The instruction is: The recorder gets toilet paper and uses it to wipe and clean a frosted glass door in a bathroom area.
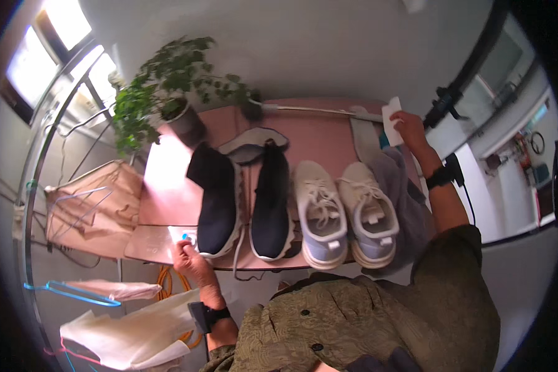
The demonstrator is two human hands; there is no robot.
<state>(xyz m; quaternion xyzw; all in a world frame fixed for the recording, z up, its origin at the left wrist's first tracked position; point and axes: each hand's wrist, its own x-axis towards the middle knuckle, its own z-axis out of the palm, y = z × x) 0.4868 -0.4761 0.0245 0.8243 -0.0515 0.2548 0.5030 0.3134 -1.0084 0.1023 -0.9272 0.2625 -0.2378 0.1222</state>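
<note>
My left hand (193,266), at the table's front left edge, has its fingers closed around a small object with a blue end (185,237), mostly hidden by the fingers. At the far right, my right hand (410,129) pinches a flat white piece, perhaps paper or card (391,122). Between the hands, a black sock-style shoe (217,209) and its mate (271,204) lie with white soles showing at the sides. To their right sit a pale lace-up sneaker (321,209) and a matching sneaker (371,211), heels towards me.
The pink table (316,135) bears a potted plant (186,123), a grey-white item (253,142), a metal rod (316,110) and grey cloth (397,181). A metal rack (28,223) with hangers and hanging cloth (130,330) stands left. A dark pole (469,69) rises right.
</note>
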